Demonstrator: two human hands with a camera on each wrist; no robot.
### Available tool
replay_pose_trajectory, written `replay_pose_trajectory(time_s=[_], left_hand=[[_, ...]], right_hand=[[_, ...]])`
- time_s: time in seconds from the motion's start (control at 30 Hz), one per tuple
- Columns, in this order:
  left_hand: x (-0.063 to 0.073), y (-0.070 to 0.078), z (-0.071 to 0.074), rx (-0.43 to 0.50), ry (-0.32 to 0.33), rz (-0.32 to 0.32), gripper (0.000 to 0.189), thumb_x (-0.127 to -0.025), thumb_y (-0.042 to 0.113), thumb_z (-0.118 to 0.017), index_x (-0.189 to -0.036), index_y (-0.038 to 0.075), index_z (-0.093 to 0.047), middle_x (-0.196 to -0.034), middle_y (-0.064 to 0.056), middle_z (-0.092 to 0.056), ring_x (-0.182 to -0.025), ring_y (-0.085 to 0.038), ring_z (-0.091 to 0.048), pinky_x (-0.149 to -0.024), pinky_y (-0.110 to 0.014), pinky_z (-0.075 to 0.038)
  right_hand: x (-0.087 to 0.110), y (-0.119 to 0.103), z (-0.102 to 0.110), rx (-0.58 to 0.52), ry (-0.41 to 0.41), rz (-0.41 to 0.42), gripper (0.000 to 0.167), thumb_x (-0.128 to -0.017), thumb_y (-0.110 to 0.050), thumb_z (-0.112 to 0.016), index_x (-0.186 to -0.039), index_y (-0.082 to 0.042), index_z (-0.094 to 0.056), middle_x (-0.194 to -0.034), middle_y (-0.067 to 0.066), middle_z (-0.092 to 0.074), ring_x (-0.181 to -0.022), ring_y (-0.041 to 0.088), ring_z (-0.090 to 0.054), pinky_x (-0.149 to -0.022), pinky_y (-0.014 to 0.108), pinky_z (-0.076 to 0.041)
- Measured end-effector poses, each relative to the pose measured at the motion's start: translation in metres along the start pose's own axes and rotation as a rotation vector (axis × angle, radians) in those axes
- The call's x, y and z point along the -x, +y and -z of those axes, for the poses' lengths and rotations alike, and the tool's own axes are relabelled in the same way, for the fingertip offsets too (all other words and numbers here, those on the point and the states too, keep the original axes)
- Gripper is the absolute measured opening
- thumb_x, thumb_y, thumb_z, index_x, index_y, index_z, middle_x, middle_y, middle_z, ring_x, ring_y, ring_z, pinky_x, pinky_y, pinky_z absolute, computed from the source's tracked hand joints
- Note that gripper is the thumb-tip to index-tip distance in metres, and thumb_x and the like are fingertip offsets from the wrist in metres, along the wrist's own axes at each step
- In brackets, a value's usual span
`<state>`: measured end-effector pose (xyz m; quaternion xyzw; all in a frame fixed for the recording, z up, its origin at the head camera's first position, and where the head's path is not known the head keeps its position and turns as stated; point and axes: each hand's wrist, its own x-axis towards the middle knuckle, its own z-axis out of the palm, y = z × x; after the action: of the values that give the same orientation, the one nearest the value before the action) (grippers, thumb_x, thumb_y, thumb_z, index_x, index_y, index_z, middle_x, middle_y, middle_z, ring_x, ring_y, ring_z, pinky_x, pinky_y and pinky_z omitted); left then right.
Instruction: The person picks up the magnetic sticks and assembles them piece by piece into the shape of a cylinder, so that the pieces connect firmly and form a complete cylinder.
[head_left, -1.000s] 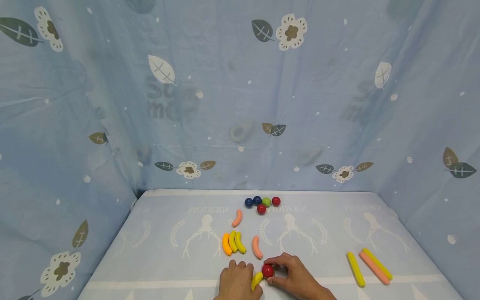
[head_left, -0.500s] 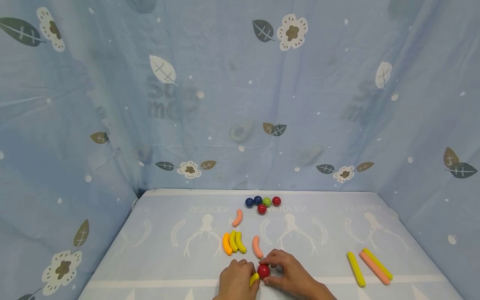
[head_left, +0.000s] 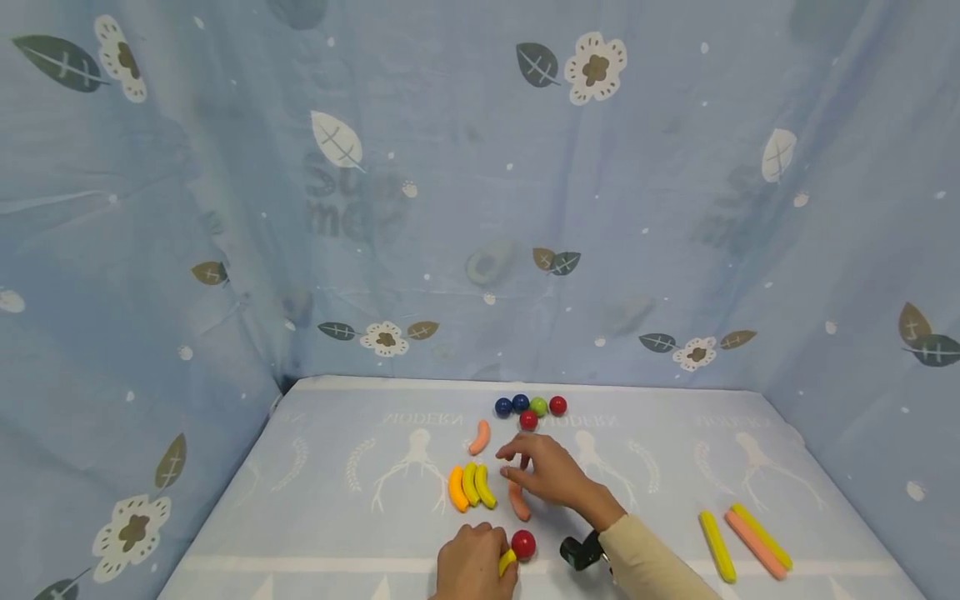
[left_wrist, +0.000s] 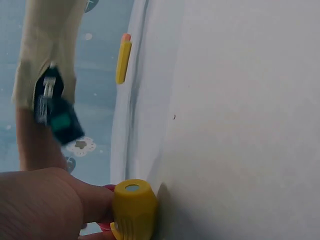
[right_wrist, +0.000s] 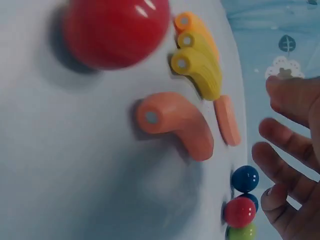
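Note:
At the table's front my left hand [head_left: 471,563] pinches a yellow curved toy rod [head_left: 507,560]. In the left wrist view this yellow rod [left_wrist: 134,212] shows a silvery disc on its end. A red ball [head_left: 523,545] lies on the table against the rod's other end. My right hand [head_left: 551,471] holds nothing; it hovers over a pink curved rod [head_left: 519,505], partly hiding it. The right wrist view shows that pink rod [right_wrist: 180,122] on the table, with the right hand [right_wrist: 295,165] apart from it, fingers loosely bent and spread.
Orange and yellow curved rods [head_left: 471,486] lie side by side, with another pink curved rod [head_left: 480,437] behind. Farther back sit several balls [head_left: 538,407], blue, green and red. Straight yellow and pink rods [head_left: 756,543] lie at right. Blue patterned cloth [head_left: 480,208] encloses the table.
My right hand has let go of the red ball and moved away, back over the table above the pink curved rod. The left hand stays in place, still gripping the yellow curved rod.

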<state>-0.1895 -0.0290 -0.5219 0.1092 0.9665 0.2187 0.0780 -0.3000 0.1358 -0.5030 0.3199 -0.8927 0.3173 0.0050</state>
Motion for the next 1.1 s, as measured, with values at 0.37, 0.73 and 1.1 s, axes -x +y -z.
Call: replay_pose_trajectory(time_s=[0.37, 0.73, 1.1], left_hand=[[0.001, 0.001, -0.002, -0.015, -0.015, 0.025, 0.025, -0.079, 0.037, -0.081, -0.076, 0.017, -0.066, -0.066, 0.007, -0.047, -0.063, -0.015, -0.044, -0.058, -0.035, -0.045], [0.000, -0.001, 0.000, 0.008, -0.013, 0.012, 0.024, -0.079, 0.035, -0.081, -0.075, 0.016, -0.065, -0.066, 0.006, -0.046, -0.063, -0.014, -0.043, -0.057, -0.034, -0.042], [0.000, 0.000, -0.002, -0.003, -0.020, 0.034, 0.025, -0.079, 0.035, -0.081, -0.077, 0.016, -0.065, -0.066, 0.006, -0.047, -0.062, -0.014, -0.043, -0.057, -0.033, -0.043]], right_hand=[[-0.040, -0.002, -0.018, 0.525, -0.070, 0.034, 0.053, -0.085, -0.003, -0.074, -0.132, -0.023, -0.063, -0.132, 0.011, -0.052, -0.110, 0.030, -0.047, -0.089, 0.042, -0.048], [-0.043, 0.008, -0.017, 0.634, -0.017, 0.051, 0.017, -0.082, -0.016, -0.081, -0.095, -0.025, -0.075, -0.106, 0.001, -0.054, -0.093, 0.023, -0.040, -0.079, 0.038, -0.035], [-0.030, 0.014, -0.010, 0.395, 0.058, -0.107, 0.020, -0.081, -0.022, -0.082, -0.098, -0.016, -0.072, -0.080, -0.008, -0.060, -0.075, 0.013, -0.049, -0.077, 0.031, -0.045]])
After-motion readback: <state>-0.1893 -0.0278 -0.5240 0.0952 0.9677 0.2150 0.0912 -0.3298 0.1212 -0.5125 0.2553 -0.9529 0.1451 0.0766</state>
